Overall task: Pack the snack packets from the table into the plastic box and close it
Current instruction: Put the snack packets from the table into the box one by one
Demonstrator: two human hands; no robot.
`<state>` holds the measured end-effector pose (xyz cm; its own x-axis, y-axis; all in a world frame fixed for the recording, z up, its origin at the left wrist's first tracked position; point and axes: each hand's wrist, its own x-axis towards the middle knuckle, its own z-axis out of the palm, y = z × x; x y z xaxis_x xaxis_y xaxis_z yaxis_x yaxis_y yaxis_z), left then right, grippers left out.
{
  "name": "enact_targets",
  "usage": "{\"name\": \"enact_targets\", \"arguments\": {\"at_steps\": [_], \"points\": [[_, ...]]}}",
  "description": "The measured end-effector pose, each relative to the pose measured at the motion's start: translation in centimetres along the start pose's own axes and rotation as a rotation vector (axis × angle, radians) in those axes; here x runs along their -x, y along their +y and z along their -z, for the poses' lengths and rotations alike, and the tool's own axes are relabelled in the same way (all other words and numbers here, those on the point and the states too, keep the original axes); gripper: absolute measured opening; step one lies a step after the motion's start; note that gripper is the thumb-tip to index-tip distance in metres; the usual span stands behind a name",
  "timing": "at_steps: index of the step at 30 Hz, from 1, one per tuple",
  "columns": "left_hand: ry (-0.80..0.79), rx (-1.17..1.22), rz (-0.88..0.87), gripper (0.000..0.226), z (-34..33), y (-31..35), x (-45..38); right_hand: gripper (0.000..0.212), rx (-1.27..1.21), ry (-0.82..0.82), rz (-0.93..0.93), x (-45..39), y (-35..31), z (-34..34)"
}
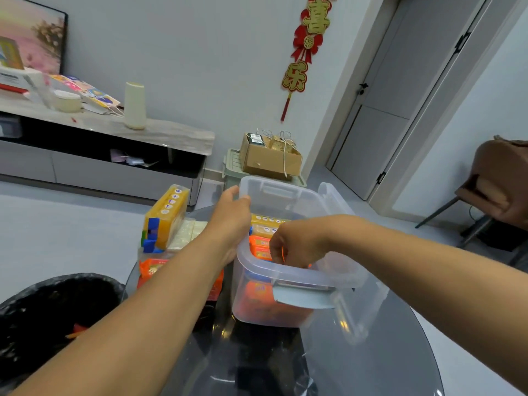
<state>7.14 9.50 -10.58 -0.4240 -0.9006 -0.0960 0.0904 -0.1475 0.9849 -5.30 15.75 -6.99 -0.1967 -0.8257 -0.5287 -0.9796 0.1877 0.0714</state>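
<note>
Head cam: clear plastic box [288, 304] on the glass table [371, 352] holds orange packets [260, 247]; right hand [297, 247] pinches one inside, left hand [231, 215] grips the rim. More packets [167, 215] sit left.

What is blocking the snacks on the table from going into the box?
Nothing visible. The plastic box is open on top, its lid off to the right. The yellow packet and orange packets lie just left of it.

Both arms extended; left hand [230, 215] gripping, fingers curled; right hand [297, 242] fingers bent downward.
</note>
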Motion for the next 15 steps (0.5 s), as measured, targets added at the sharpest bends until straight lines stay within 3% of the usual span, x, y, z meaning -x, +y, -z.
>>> {"name": "enact_targets", "arguments": {"at_steps": [2,4,7,11,13,15], "points": [[-0.001,-0.066,-0.025,0.047,0.5,-0.1,-0.4,0.016,-0.138,0.084,-0.001,0.8,0.3,1.6],[0.020,-0.208,-0.106,0.050,1.2,0.2,-0.8,0.012,-0.230,0.276,-0.018,1.3,0.3,3.3],[0.051,-0.369,-0.356,0.045,2.8,1.0,-0.9,0.007,-0.354,0.576,-0.036,1.2,-0.4,5.0],[0.249,-0.651,-0.676,0.046,5.5,1.6,-0.9,0.008,-0.507,0.698,0.017,0.1,-2.8,5.7],[0.468,-0.955,-0.674,0.056,7.4,1.5,-1.2,0.016,-0.503,0.699,0.052,-1.0,-4.5,5.9],[0.554,-1.242,-0.421,0.076,9.2,1.1,-1.5,0.022,-0.435,0.708,0.064,-2.4,-6.4,5.9]]}}
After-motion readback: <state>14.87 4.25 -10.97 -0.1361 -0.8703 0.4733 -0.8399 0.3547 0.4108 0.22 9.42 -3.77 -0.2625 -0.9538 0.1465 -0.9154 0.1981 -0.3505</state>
